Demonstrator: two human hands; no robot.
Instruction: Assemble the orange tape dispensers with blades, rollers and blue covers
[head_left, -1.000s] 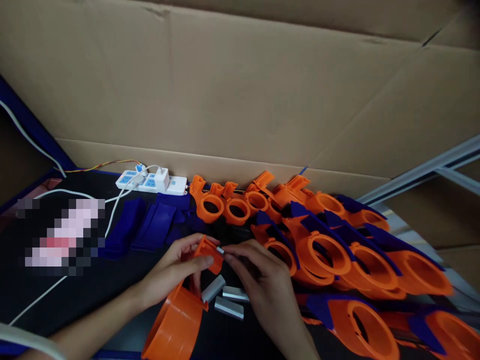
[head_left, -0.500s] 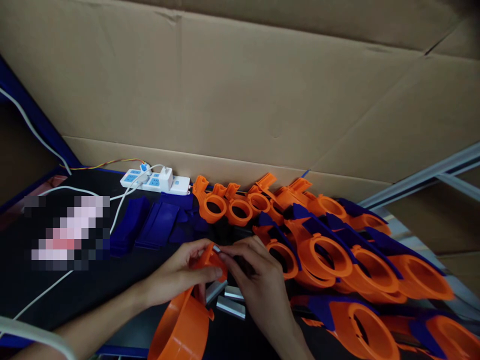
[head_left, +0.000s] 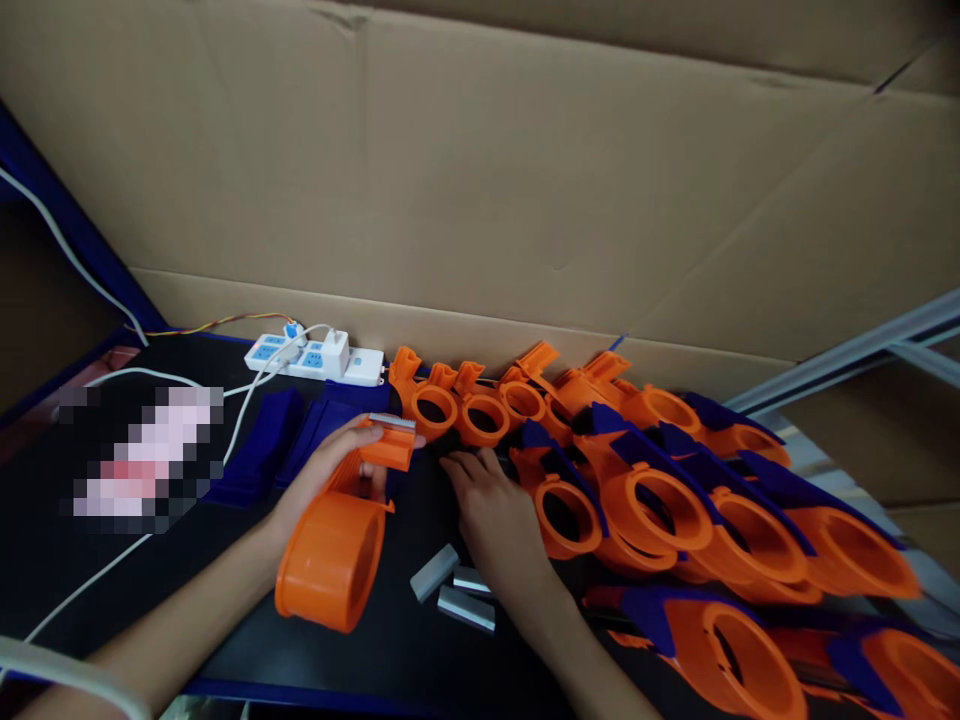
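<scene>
My left hand (head_left: 334, 455) is closed around the neck of an orange packing tape dispenser (head_left: 334, 560), its ring hanging low. A toothed metal blade (head_left: 393, 423) sits along the dispenser's top edge. To its right, my right hand (head_left: 491, 510) reaches over the dark table with fingers stretched forward and slightly bent; nothing shows in them, though the fingertips are partly lost against the black. Loose silvery metal strips (head_left: 466, 608) lie just below, one partly covered by my right hand.
Many orange tape dispensers (head_left: 660, 510), several with blue flaps, crowd the table's right side. Dark blue pieces (head_left: 259, 440) lie stacked at left. Behind them is a white power strip (head_left: 315, 360) with cables. A cardboard wall (head_left: 480, 200) closes off the back.
My left hand has lifted and turned the dispenser, so its blade now faces up. My right hand has come off the blade and moved down to the table behind the metal strips.
</scene>
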